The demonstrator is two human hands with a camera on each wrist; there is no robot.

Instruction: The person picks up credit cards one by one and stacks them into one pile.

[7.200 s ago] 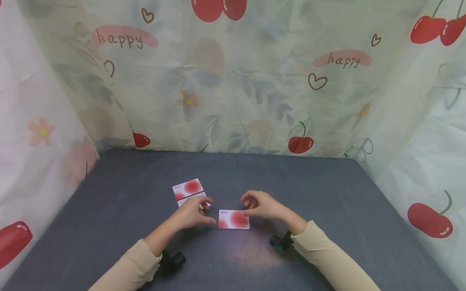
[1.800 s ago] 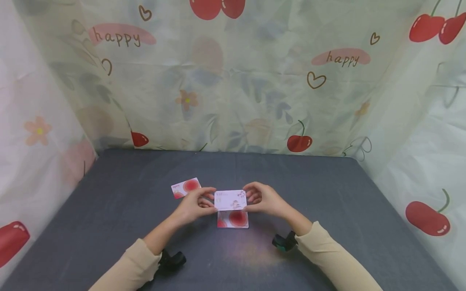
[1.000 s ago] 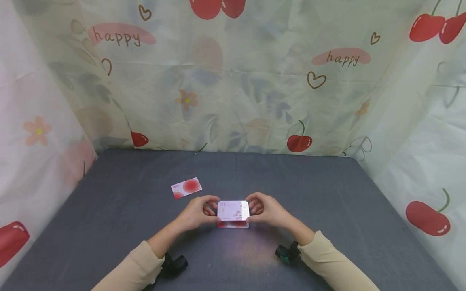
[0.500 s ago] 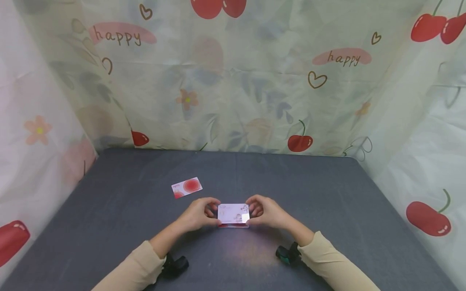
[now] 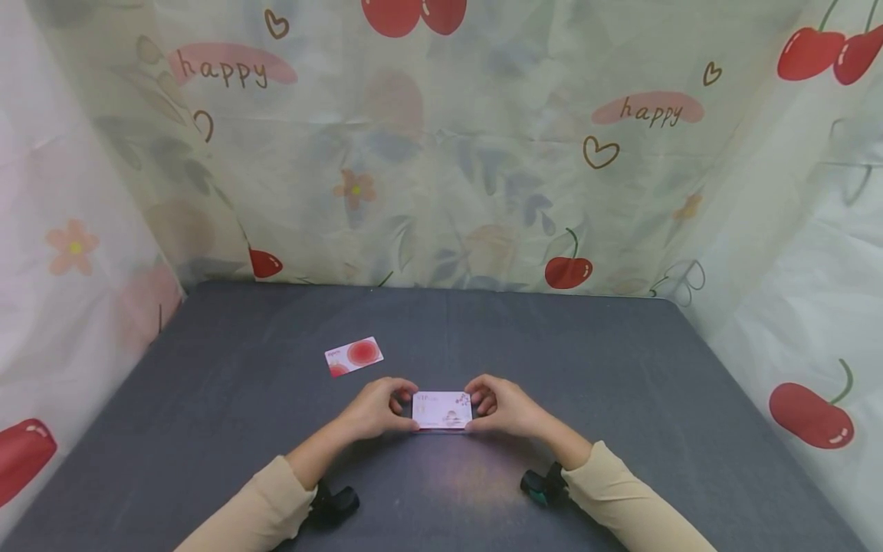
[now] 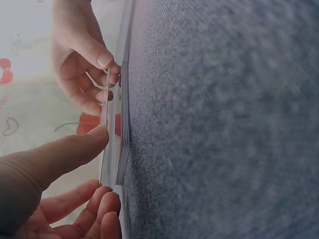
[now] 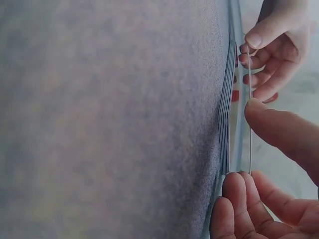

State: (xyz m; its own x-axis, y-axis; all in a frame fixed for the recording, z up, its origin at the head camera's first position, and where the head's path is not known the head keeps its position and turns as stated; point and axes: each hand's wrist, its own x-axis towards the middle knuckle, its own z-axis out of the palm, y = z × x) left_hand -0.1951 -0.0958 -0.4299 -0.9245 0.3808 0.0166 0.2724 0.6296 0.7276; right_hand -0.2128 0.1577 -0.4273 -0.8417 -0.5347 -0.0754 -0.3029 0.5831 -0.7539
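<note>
A pale card with "VIP" lettering [image 5: 441, 409] is held level by its short edges between both hands. My left hand [image 5: 379, 407] pinches its left end and my right hand [image 5: 507, 408] its right end, thumbs at the near corners. Under it lies a neat stack of cards [image 6: 124, 124], mostly hidden from above. Seen edge-on in the right wrist view, the held card [image 7: 250, 142] stays apart from the stack, with a narrow gap between. Beyond my left hand, a single pink-and-white card with a red circle [image 5: 354, 356] lies askew.
Everything lies on a dark grey cloth-covered table [image 5: 586, 360]. A patterned curtain [image 5: 448, 153] with cherries and hearts rises behind it and along both sides. Black wrist cameras [image 5: 336, 504] hang under both forearms.
One of two cards at the left has been picked up, now showing its pale face, and brought over the stack. Lately both hands have lowered it and drawn it nearer, covering the stack.
</note>
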